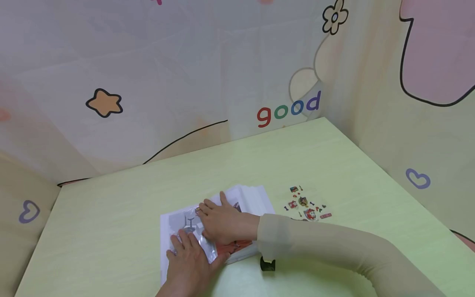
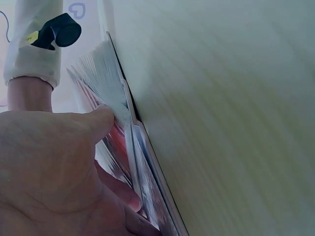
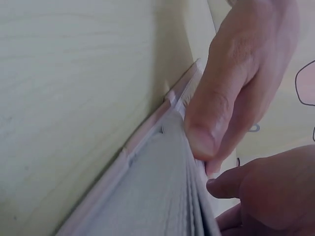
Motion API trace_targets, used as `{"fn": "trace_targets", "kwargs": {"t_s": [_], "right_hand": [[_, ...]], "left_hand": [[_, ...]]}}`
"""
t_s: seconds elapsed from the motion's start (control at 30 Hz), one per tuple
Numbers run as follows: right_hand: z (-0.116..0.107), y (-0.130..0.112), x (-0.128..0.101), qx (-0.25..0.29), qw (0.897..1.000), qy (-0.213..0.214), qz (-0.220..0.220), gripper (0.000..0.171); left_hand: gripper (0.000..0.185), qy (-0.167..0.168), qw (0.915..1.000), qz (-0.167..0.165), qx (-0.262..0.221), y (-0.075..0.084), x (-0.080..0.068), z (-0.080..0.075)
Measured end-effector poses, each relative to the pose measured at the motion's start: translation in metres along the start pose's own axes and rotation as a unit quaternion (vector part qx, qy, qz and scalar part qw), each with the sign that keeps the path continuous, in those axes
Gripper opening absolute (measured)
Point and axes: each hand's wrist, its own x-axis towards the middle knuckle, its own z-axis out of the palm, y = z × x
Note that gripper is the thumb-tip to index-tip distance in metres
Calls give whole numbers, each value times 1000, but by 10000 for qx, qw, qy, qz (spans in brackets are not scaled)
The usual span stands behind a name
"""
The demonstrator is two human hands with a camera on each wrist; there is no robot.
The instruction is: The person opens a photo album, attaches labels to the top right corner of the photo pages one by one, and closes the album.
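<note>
An open book [image 1: 258, 199] with thick white pages lies on the table. My left hand [image 1: 187, 262] rests on its left page, fingers spread and mostly straight. Across the middle of the book, my right hand [image 1: 222, 222] presses on the pages with outstretched fingers. Shiny clear plastic [image 1: 210, 246] lies under and between the hands; what it is, I cannot tell. A grey picture [image 1: 190, 222] and a red one [image 1: 233, 246] show partly on the pages. In the left wrist view the page stack [image 2: 101, 69] fans out beyond the left thumb. The right wrist view shows the right thumb [image 3: 204, 137] against the page edges.
To the right of the book lies a clear sheet of small colourful stickers [image 1: 303, 202], partly behind the right sleeve [image 1: 319, 237]. A black wrist camera [image 1: 267, 264] hangs under that cuff. Printed cloth walls [image 1: 167, 82] border the pale green table [image 1: 92, 231].
</note>
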Motion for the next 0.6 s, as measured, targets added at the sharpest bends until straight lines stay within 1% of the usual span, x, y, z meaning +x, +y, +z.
{"fn": "trace_targets", "kwargs": {"t_s": [0.07,0.17,0.37,0.47,0.53,0.6], "right_hand": [[1,-2,-1,3,10000,-26,-9,62],[1,-2,-2,-141,9999,-48,-44,61],[-1,2,3,-708,9975,-41,-70,60],[-1,5,7,-885,9961,-6,-35,62],[-1,6,8,-922,9957,16,-12,63],[0,6,9,-844,9964,67,9,62]], "left_hand": [[119,-10,10000,-5,14,1,0,0],[119,0,10000,-32,8,1,-1,0],[119,-33,10000,-39,8,1,0,0],[119,-89,10000,-11,33,1,0,-1],[119,-127,9999,-7,7,1,0,-1],[119,-159,9999,-7,-20,1,0,-1]]}}
